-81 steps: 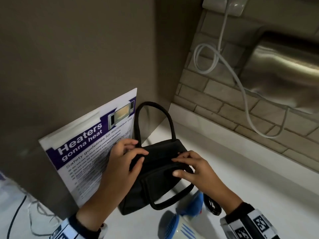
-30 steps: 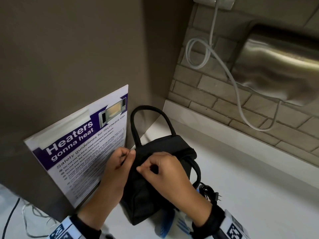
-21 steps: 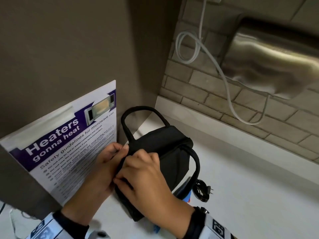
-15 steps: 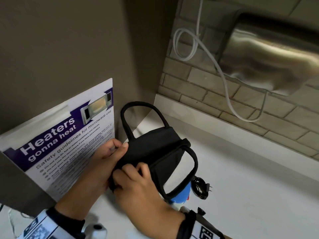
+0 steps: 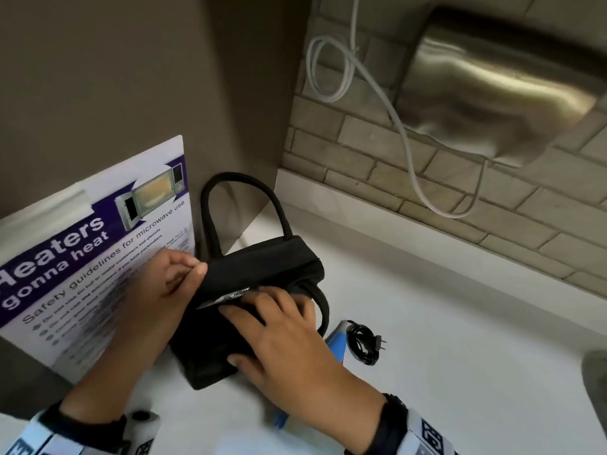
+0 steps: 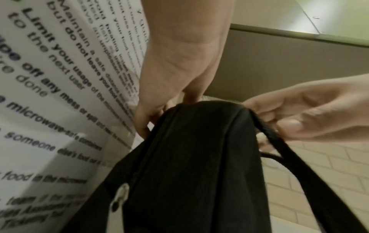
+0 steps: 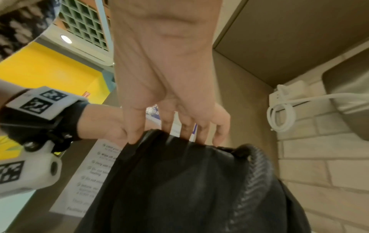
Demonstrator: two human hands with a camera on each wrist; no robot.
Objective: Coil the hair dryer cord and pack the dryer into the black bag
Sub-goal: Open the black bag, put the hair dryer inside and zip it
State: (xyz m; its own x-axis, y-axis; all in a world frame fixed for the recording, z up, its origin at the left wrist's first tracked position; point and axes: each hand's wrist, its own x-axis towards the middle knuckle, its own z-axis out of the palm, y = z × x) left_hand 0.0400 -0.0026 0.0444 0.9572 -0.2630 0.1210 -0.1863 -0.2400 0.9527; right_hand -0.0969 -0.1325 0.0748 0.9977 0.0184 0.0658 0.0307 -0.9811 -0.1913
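The black bag (image 5: 262, 264) stands on the white counter (image 5: 460, 356), its far handle upright and its near handle hanging down. My left hand (image 5: 197, 270) pinches the bag's left end (image 6: 189, 165). Fingers of my right hand (image 5: 259, 320) curl over the near lip of the bag (image 7: 179, 189), and a silvery zip line shows in the slit beside them. In the left wrist view the right hand (image 6: 289, 119) pinches the bag's edge. The blue and white hair dryer (image 5: 335, 339) lies mostly hidden behind my right hand. Its coiled black cord (image 5: 363, 344) with plug lies beside it.
A microwave safety poster (image 5: 98, 251) leans on the brown wall just left of the bag. A steel hand dryer (image 5: 492, 87) and its white looped cable (image 5: 404, 133) hang on the brick wall behind. A grey object (image 5: 596, 376) sits at the right edge.
My right hand has slid from the bag's left end, beside my left hand, rightward along the top. The bag's mouth now shows a slit. My left hand kept its hold.
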